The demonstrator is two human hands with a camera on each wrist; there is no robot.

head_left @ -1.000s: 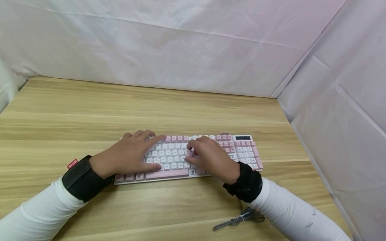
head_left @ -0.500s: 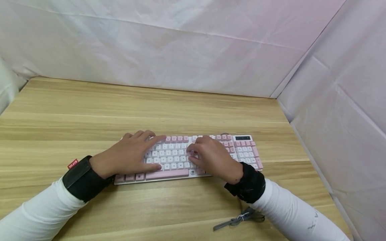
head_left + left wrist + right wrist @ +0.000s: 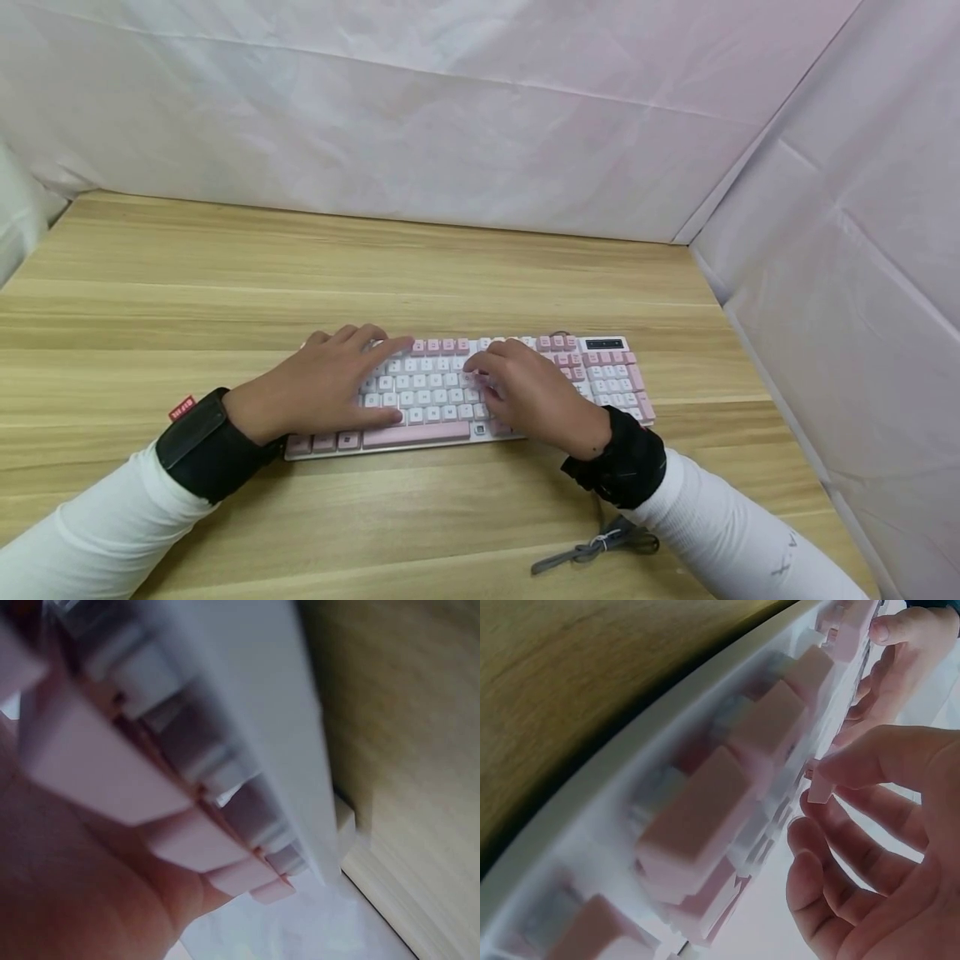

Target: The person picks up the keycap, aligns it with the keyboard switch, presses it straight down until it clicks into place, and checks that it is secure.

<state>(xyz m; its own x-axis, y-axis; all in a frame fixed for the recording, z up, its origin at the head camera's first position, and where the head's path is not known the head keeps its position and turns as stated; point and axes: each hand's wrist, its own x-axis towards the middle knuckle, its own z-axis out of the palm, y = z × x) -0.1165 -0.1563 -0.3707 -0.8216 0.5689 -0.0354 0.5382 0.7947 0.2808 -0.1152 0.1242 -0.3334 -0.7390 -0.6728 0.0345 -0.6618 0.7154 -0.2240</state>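
A pink and white keyboard (image 3: 417,432) lies on the wooden table, its number pad at the right. My left hand (image 3: 318,387) spreads over the keyboard's left part, thumb near the space bar and fingertips by the top rows. In the left wrist view the palm (image 3: 82,877) lies close against pink keys along the edge. My right hand (image 3: 531,393) is over the right-centre letter keys. In the right wrist view its thumb and index finger pinch a small pale pink keycap (image 3: 822,787); the other fingers are curled. Whether the keycap sits on its switch is unclear.
A grey cable (image 3: 611,537), bundled with a white tie, lies on the table (image 3: 375,525) in front of the keyboard, beside the right forearm. Pale fabric walls (image 3: 420,125) rise behind the table and along its right side.
The right wrist has shifted slightly right and toward me, while its fingers changed position a little over the same keys. A red spot seen between those fingers earlier is hidden. The left hand stays still.
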